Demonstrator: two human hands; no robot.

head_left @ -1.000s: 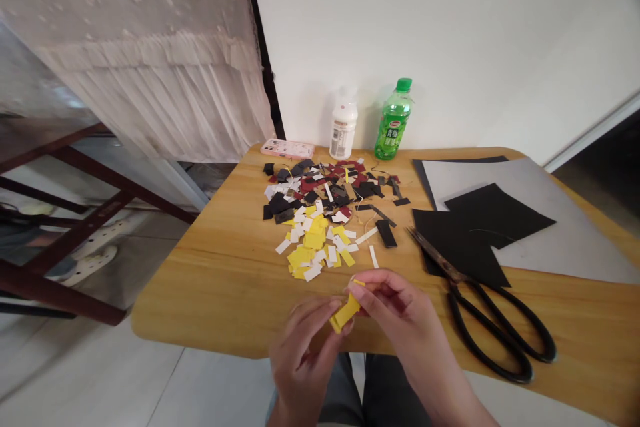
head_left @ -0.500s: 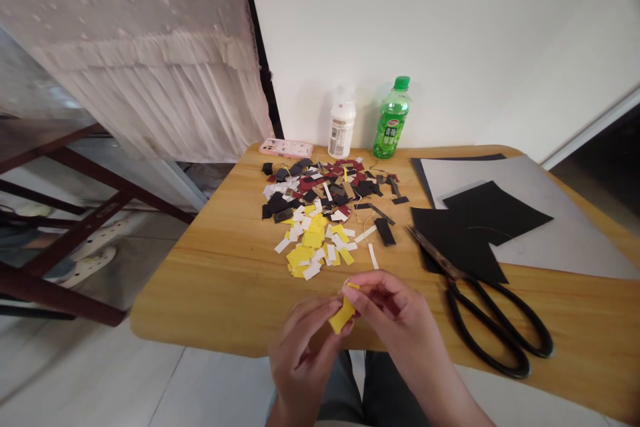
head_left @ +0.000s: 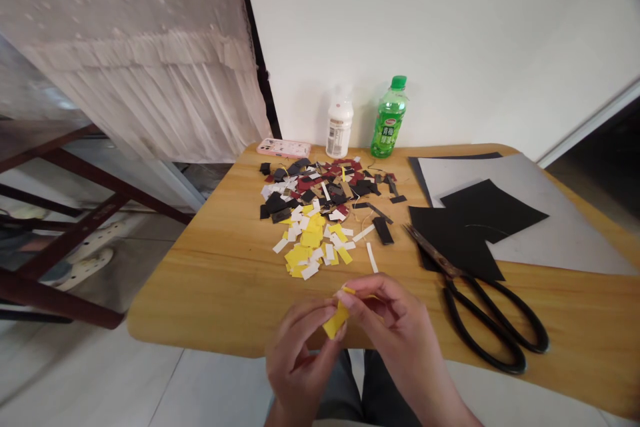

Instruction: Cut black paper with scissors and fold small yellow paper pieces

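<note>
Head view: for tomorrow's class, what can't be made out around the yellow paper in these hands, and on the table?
In the head view:
- Yellow paper: the fingers of the left hand and right hand hide where it is gripped and its full shape.
- Paper scraps: overlapping pieces hide those beneath; too small to count.
- Green bottle: label text too small to read.
- Black paper: the scissors cover part of it.

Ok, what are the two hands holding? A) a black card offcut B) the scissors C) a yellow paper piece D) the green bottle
C: the left hand and right hand pinch the yellow paper piece between their fingers.
</note>
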